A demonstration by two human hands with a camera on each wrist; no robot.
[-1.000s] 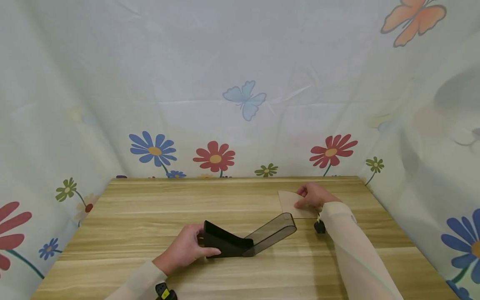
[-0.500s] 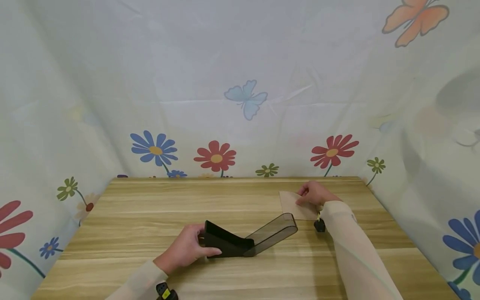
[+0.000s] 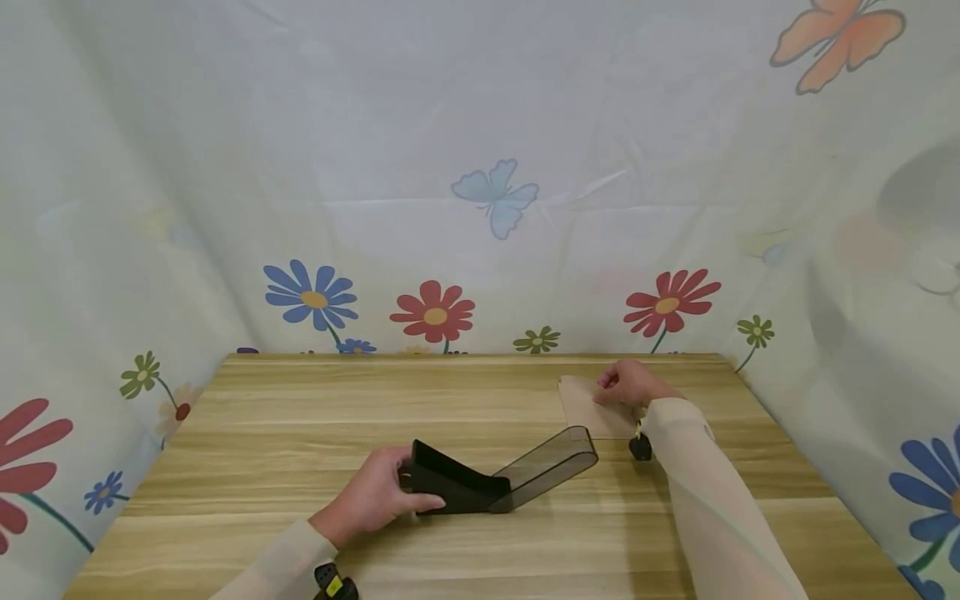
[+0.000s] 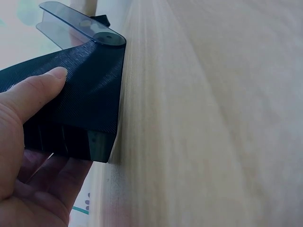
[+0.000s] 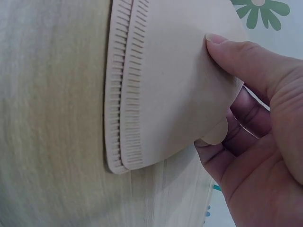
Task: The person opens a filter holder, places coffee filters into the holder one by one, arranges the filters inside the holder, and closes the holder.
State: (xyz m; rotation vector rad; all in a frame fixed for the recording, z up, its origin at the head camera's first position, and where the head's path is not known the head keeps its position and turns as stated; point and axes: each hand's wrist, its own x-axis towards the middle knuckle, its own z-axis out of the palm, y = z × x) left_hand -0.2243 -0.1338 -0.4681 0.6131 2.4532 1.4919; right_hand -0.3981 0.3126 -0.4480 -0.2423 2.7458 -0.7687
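Observation:
My left hand (image 3: 375,500) grips the back end of a black ribbed filter-paper holder (image 3: 459,490), thumb on its near side and fingers behind. Its smoky see-through lid (image 3: 551,460) is swung open to the right; the left wrist view shows the lid's round hinge (image 4: 109,38). Farther back on the right, my right hand (image 3: 633,385) pinches tan cone coffee filters (image 3: 583,410). Close up in the right wrist view, the coffee filters (image 5: 180,85) lie in at least two layers, crimped edges slightly offset, with my thumb on top and fingers curled beneath.
The wood-grain table (image 3: 360,400) runs back to a hanging white cloth (image 3: 360,150) printed with flowers and butterflies, which also closes off both sides. Black wrist devices with yellow marks sit at both cuffs, such as the left wrist device (image 3: 335,583).
My right thumb has drawn back a little and the coffee filters' far edge has shifted slightly upward in view. The left hand and the holder stay put, while the head view drifts slightly.

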